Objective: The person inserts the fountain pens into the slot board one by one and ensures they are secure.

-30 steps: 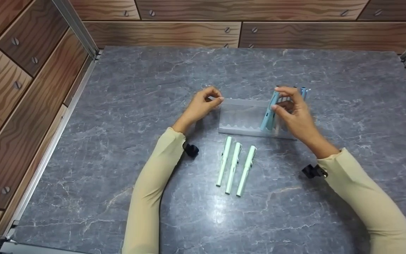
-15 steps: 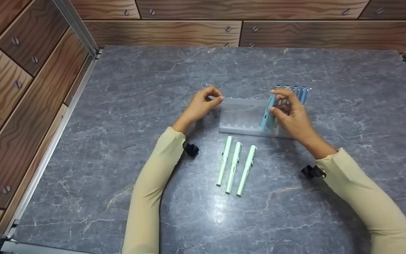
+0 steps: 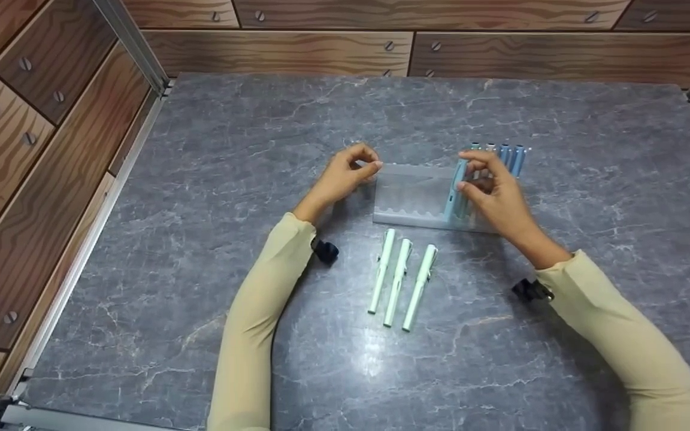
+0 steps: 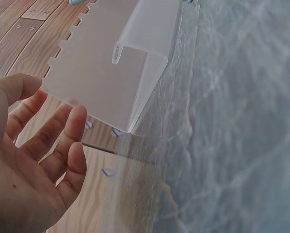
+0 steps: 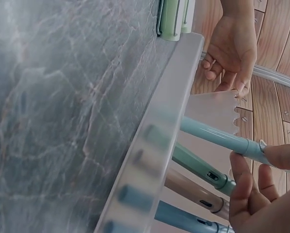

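Note:
A frosted clear pen stand (image 3: 411, 194) with notched edges stands on the table. My left hand (image 3: 350, 173) pinches its upper left corner between thumb and index finger, the other fingers loosely bent in the left wrist view. Between thumb and fingertips, my right hand (image 3: 495, 182) grips a light blue pen (image 5: 222, 136), which leans in the stand with its lower end behind the front lip. To the right of it rest a green pen (image 5: 196, 165), a beige pen (image 5: 193, 191) and blue pens (image 5: 184, 218), partly hidden by the right hand in the head view.
Three mint green pens (image 3: 398, 281) lie side by side on the grey marbled table (image 3: 159, 287), in front of the stand. Wood-patterned walls (image 3: 285, 52) border the table at the back and left.
My right hand has shifted slightly left with the light blue pen, which stands more upright in the stand. The left hand stays at the corner.

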Action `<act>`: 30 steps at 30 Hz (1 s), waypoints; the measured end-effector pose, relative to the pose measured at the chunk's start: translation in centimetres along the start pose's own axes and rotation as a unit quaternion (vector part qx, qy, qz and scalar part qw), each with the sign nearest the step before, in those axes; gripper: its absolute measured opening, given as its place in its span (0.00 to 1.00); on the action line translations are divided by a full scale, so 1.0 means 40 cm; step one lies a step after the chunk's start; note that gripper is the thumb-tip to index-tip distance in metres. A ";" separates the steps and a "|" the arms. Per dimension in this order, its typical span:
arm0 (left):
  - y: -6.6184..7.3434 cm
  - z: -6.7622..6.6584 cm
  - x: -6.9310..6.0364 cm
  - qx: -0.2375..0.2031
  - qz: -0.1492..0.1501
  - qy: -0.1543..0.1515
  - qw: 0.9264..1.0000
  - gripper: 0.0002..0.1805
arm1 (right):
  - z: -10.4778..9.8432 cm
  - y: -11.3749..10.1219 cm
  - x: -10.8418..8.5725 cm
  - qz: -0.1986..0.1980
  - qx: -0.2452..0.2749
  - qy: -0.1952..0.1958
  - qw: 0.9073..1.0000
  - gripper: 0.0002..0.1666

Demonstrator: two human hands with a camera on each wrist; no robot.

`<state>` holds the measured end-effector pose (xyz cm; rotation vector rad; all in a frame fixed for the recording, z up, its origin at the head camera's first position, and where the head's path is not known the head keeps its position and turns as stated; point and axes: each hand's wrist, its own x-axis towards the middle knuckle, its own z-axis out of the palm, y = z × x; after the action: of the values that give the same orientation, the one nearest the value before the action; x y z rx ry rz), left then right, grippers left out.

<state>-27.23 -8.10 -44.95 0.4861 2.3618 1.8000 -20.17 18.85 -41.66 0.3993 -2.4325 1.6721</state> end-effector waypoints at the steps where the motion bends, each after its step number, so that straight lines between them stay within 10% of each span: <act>1: 0.000 0.000 0.000 -0.001 0.000 0.000 1.000 0.07 | -0.001 -0.002 0.000 0.002 -0.008 -0.002 1.000 0.28; 17: 0.002 0.000 0.001 0.010 0.002 0.001 1.000 0.07 | -0.012 -0.006 0.019 -0.046 -0.178 -0.012 0.983 0.31; 30: 0.006 -0.001 -0.002 0.003 0.001 0.003 1.000 0.07 | -0.010 -0.019 0.040 0.017 -0.230 -0.018 0.973 0.34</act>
<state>-27.10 -8.09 -44.72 0.4864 2.3725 1.7976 -21.45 18.75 -40.39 0.3199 -2.7552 1.0625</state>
